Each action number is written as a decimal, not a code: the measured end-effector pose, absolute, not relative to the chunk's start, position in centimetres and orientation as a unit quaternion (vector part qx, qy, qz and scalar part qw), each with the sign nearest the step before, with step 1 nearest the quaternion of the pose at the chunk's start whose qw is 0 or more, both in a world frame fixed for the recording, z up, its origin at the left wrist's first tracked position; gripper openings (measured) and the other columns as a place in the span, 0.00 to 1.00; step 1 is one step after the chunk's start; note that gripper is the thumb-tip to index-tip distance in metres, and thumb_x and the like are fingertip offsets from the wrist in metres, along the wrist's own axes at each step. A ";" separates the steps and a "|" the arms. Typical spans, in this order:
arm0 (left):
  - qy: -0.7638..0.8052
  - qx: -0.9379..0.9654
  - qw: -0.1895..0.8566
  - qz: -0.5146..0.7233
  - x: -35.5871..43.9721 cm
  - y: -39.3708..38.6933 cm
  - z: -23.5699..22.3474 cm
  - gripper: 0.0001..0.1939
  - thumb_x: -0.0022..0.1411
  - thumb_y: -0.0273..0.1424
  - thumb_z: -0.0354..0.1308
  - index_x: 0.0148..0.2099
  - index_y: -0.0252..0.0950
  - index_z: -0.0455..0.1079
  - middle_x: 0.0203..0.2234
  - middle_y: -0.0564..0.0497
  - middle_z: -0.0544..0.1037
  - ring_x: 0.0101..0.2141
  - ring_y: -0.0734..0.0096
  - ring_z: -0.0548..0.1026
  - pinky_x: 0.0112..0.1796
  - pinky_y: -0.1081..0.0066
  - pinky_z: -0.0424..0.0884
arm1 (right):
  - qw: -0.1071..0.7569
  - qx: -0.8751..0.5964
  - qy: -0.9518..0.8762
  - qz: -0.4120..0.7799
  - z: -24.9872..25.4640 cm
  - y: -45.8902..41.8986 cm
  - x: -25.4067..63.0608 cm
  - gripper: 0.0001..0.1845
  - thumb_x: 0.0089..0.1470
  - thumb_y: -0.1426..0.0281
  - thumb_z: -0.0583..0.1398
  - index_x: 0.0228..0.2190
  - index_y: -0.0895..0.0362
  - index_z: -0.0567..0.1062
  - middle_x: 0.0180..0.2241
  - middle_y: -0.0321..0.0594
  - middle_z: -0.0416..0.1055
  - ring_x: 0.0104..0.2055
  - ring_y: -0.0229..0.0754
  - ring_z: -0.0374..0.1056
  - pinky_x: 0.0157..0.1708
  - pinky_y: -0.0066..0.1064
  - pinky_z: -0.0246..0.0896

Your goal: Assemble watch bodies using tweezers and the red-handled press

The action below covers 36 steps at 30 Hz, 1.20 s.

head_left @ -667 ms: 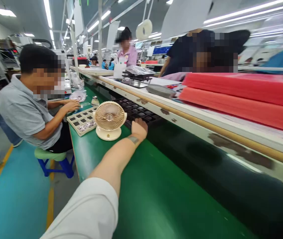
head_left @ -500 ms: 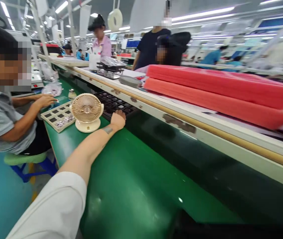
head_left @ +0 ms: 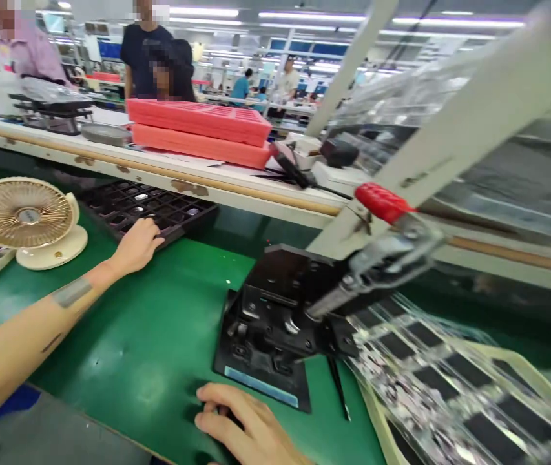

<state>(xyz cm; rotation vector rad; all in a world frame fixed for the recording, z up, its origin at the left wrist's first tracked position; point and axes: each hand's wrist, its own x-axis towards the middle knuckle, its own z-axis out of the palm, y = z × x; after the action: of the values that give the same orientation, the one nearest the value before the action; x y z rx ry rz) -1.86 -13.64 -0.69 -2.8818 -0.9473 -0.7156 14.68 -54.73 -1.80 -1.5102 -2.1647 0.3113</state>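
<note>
My left hand (head_left: 135, 247) reaches out across the bench, its fingers closed over the near edge of a black compartment tray (head_left: 110, 210). Shiny small pieces show in some of the tray's cells. Low in the view, my right hand (head_left: 250, 426) is just above or on the green table, fingers loosely bent and apart; I see nothing held, though its underside is hidden. Just beyond it stands a black clamp fixture (head_left: 275, 310) with a red-handled toggle lever (head_left: 384, 203).
A cream desk fan (head_left: 28, 216) stands left of the black tray. At right, a cream tray (head_left: 374, 407) holds clear plastic and small shiny parts; a thin dark tool (head_left: 338, 387) lies beside it. Red foam trays (head_left: 197, 132) sit on the shelf, crossed by a slanting white post (head_left: 449, 135).
The view has swung right, bringing the clamp fixture, the right-hand tray and my right hand into sight. My left hand stays at the black tray, which now shows farther out from under the shelf.
</note>
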 end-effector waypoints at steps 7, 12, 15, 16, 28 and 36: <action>-0.156 -0.949 -0.060 -0.267 -11.3 -16.5 -2.3 0.07 0.74 0.45 0.56 0.46 0.53 0.73 0.41 0.53 0.80 0.44 0.47 0.78 0.49 0.42 0.79 | 0.279 -0.527 -0.792 0.131 -1.7 -55.2 13.1 0.21 0.76 0.54 0.54 0.57 0.52 0.77 0.66 0.37 0.75 0.56 0.37 0.80 0.63 0.27 0.74; -0.204 -0.950 0.041 -0.233 -8.3 -18.0 -0.3 0.13 0.77 0.47 0.52 0.54 0.51 0.72 0.47 0.51 0.81 0.50 0.44 0.79 0.54 0.40 0.79 | 0.291 -0.565 -0.762 0.127 -0.9 -55.1 13.0 0.37 0.80 0.54 0.35 0.56 0.55 0.78 0.64 0.38 0.75 0.55 0.38 0.78 0.62 0.31 0.73; -0.235 -0.955 0.080 -0.161 -1.5 -21.3 0.8 0.14 0.75 0.36 0.57 0.57 0.37 0.75 0.53 0.36 0.81 0.53 0.41 0.78 0.55 0.45 0.78 | 0.313 -0.521 -0.784 0.124 -1.4 -54.8 13.4 0.21 0.76 0.60 0.51 0.56 0.55 0.77 0.62 0.46 0.76 0.52 0.43 0.79 0.59 0.36 0.78; -0.251 -0.953 0.088 -0.143 0.8 -22.3 0.7 0.12 0.73 0.34 0.60 0.54 0.35 0.76 0.52 0.35 0.81 0.54 0.42 0.78 0.55 0.46 0.77 | 0.316 -0.515 -0.787 0.125 -1.7 -54.7 13.5 0.18 0.74 0.62 0.54 0.56 0.54 0.77 0.62 0.48 0.76 0.52 0.45 0.80 0.59 0.37 0.79; -0.299 -0.945 0.065 -0.114 -1.3 -22.1 -1.4 0.15 0.78 0.39 0.66 0.57 0.34 0.77 0.55 0.43 0.80 0.55 0.54 0.80 0.58 0.51 0.78 | 0.347 -0.459 -0.818 -0.027 -4.5 -53.5 15.8 0.16 0.75 0.67 0.60 0.59 0.53 0.78 0.61 0.49 0.79 0.59 0.48 0.82 0.56 0.33 0.84; -0.368 -0.912 0.051 -0.173 -9.2 -26.1 -3.5 0.10 0.79 0.35 0.62 0.55 0.35 0.74 0.53 0.44 0.77 0.55 0.52 0.75 0.60 0.49 0.71 | 0.333 -0.481 -0.811 0.016 -3.9 -53.8 14.6 0.16 0.75 0.70 0.59 0.60 0.52 0.76 0.60 0.48 0.79 0.59 0.48 0.81 0.58 0.38 0.84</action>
<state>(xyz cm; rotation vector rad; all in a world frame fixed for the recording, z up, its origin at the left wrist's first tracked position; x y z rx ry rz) -9.17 -26.15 -3.46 -2.7766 -1.1198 -0.5271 14.63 -53.84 -3.88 -1.2573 -2.1173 0.0409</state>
